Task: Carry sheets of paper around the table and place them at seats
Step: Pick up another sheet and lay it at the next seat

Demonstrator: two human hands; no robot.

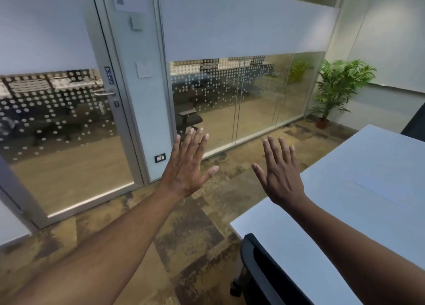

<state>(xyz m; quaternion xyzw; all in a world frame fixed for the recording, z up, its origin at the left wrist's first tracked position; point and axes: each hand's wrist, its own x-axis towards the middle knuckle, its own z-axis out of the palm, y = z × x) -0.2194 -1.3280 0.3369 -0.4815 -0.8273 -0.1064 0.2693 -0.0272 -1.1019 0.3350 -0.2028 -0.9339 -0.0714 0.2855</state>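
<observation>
My left hand [186,169] is raised in front of me over the carpet [190,235], back of the hand toward me, with a glass door [69,125] behind it. Its fingers [195,143] are straight and close together, thumb held out to the side; it holds nothing and touches nothing.

Just to its right, my right hand [281,176] is raised the same way, fingers [279,150] slightly fanned, thumb out, also empty, hanging near the table [287,247] edge without touching it.

Further right, a sheet [386,187] lies flat on the white table, well apart from both hands; it is faint, white on white, so I cannot tell whether it is one sheet or several. I expect paper to be light, thin and floppy, easily creased. I would slide an edge up and pinch it between thumb and fingers, supporting it underneath.

A dark chair [264,270] sits at the table's near end.
</observation>
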